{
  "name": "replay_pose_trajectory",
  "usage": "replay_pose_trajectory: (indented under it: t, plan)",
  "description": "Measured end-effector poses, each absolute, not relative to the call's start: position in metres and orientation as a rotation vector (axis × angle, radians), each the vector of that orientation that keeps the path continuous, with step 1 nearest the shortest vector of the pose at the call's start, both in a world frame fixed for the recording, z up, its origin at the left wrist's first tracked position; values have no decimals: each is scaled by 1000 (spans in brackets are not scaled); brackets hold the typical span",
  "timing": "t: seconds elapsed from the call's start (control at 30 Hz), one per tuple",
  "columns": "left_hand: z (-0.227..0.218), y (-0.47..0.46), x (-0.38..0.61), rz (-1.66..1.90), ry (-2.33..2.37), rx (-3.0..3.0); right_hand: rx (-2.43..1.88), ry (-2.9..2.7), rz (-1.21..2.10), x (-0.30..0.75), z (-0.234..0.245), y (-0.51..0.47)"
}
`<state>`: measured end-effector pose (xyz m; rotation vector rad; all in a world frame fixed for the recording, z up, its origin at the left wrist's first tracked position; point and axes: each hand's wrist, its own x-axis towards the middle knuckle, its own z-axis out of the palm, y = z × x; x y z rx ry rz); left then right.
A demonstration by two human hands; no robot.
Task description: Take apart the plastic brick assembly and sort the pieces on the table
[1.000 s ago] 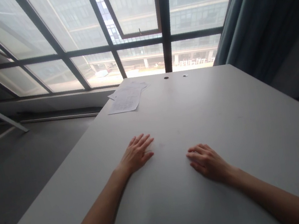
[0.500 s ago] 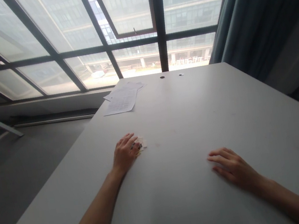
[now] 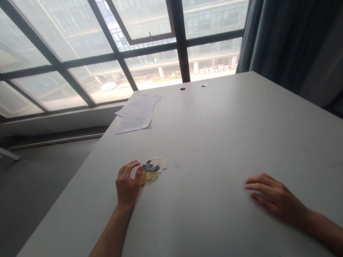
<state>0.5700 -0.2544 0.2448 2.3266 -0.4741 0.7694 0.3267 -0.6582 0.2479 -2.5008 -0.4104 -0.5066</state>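
A small flat cluster of studded toy bricks in white, grey and yellow lies on the white table, left of the middle. At its left edge is my left hand, thumb and fingers apart in a curve, with nothing visible between them. The thumb reaches the cluster's near-left side; I cannot tell whether it touches. Further right and nearer to me, my right hand rests low over the bare tabletop, fingers loosely stretched and holding nothing.
Printed sheets of paper overlap at the table's far left edge. Two round cable holes, one of them the dark hole, sit at the back. Tall windows stand beyond, with a dark curtain on the right.
My left hand has drawn back to the left off the brick cluster, so more of it shows. My right hand has shifted slightly right and toward me. The view has turned slightly.
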Motion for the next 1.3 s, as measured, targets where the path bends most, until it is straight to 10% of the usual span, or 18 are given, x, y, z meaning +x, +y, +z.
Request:
replay_pose_trajectory:
  t: [1.3]
  plan:
    - [227, -233, 589, 793, 106, 1928, -2183, -60, -565, 322, 242, -658]
